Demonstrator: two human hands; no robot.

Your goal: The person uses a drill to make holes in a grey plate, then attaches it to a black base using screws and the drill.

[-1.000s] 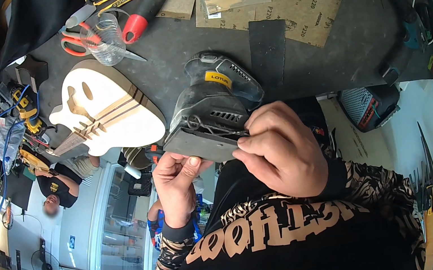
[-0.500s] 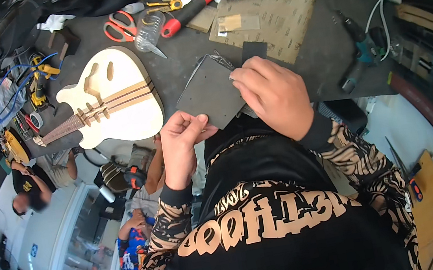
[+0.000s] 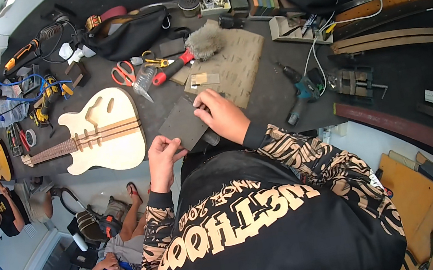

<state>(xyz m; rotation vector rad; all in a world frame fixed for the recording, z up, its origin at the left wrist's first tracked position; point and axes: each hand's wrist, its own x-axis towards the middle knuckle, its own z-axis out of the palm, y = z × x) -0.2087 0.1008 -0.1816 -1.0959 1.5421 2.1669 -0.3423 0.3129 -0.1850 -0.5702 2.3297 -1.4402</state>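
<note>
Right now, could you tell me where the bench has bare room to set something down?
The dark bench top is bare between the sandpaper sheets and the blue drill. A narrower strip lies between the unfinished guitar body and the sander. The back edge is crowded with scissors, a black bag and cables.

Bright, even daylight, sharp centre; fisheye bending and dark vignette at edges.

Black long-sleeved shirt with tan swirling patterned sleeves, dark cuffs and large tan lettering across the chest.
</note>
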